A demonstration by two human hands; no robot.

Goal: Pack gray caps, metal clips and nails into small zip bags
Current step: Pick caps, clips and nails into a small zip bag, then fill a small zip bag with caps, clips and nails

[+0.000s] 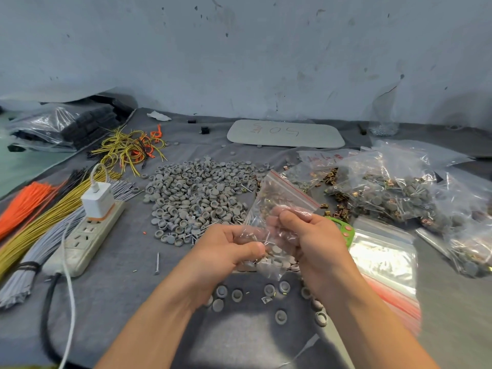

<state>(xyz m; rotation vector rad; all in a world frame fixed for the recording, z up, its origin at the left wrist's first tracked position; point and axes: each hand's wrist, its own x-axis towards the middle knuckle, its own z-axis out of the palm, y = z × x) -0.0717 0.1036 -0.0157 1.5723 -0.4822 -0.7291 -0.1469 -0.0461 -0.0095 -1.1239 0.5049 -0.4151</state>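
Both hands hold one small clear zip bag [277,201] with a red strip above the grey cloth. My left hand [226,249] pinches its lower left side, and my right hand [311,235] grips its right side with the thumb over the plastic. Gray caps and a few nails lie in the bag's bottom. A big pile of gray caps [197,193] lies beyond the hands. Several loose caps [269,294] lie under my wrists. Brass-coloured metal clips [330,177] are scattered at the right. One loose nail [157,263] lies left of my left hand.
A white power strip [87,235] with a charger lies at the left, beside bundles of orange, yellow and grey wires [34,219]. Filled zip bags [399,193] pile up at the right. A stack of empty zip bags [383,259] lies by my right forearm. A white tray [285,134] sits at the back.
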